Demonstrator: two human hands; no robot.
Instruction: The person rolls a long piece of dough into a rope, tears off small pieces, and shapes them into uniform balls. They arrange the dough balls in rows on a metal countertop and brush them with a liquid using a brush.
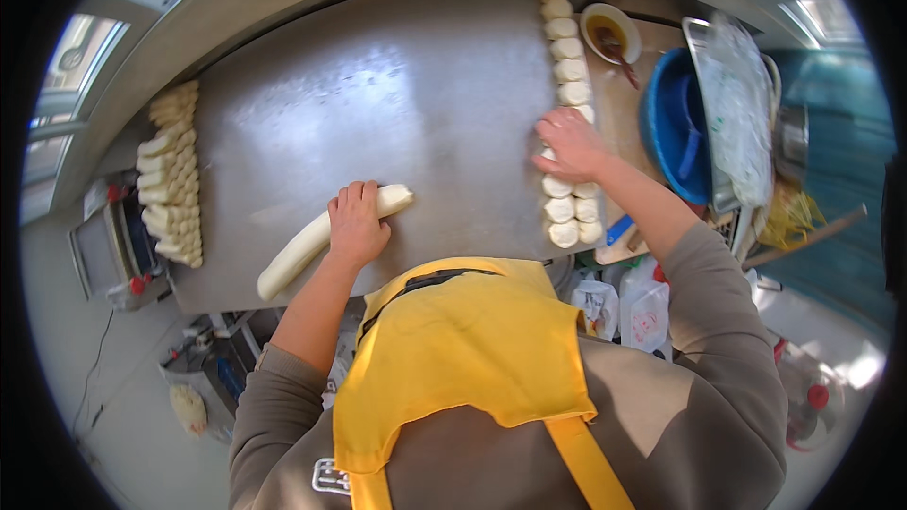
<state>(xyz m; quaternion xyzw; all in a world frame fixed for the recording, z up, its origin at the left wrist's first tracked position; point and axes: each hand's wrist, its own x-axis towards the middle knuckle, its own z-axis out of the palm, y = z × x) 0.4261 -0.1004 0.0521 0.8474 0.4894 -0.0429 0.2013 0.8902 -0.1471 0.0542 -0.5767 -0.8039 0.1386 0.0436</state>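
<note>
A long thick roll of dough lies slantwise near the front edge of the metal worktable. My left hand is wrapped over it near its upper right end, which shows a cut face. At the table's right side, round dough pieces stand in a long row, doubled at the near end. My right hand rests over the middle of that row with fingers bent; whether it grips a piece is hidden beneath it.
Stacked dough strips fill the table's left edge. On the right are a white bowl of brown liquid with a spoon or brush in it, a blue basin, a metal tray under clear plastic, and a blue-handled tool on a board.
</note>
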